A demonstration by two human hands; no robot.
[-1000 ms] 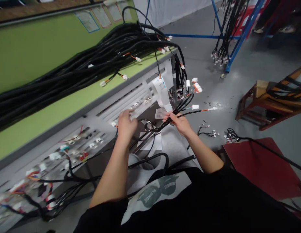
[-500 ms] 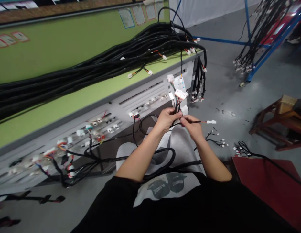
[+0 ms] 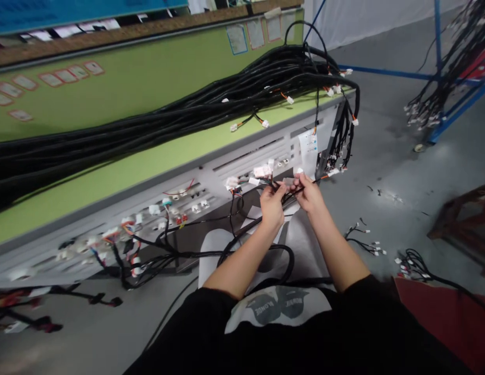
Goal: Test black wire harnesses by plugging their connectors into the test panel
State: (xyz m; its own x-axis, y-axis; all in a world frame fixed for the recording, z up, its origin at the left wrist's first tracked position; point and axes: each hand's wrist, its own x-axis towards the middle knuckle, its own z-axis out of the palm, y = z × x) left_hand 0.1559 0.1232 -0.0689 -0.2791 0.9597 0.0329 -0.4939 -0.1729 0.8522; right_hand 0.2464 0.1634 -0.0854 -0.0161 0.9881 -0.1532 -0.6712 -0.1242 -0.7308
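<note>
My left hand [image 3: 272,205] is closed on a black wire bundle [image 3: 274,183] whose branches end in white connectors [image 3: 263,171], pointing left toward the panel. Close beside it, my right hand [image 3: 309,195] pinches the same harness, with a small white piece at its fingertips. Past the right fingers, one branch with an orange wire runs to a white plug [image 3: 333,172]. A pale translucent piece [image 3: 288,181] shows between the two hands. Just behind them is the grey slotted panel [image 3: 250,151], and a white paper slip [image 3: 308,148] hangs on it.
Thick black cables [image 3: 187,112] lie along the green bench top [image 3: 121,179]. Several connectors with wires [image 3: 117,234] sit in the panel at left. Loose harness ends [image 3: 365,245] lie on the floor at right, near a red board [image 3: 433,317] and a wooden stool [image 3: 461,224].
The white connectors have tipped from upright to pointing left. My hands have turned the bundle flatter, and the orange-wired plug now points up and right. The camera view has shifted left.
</note>
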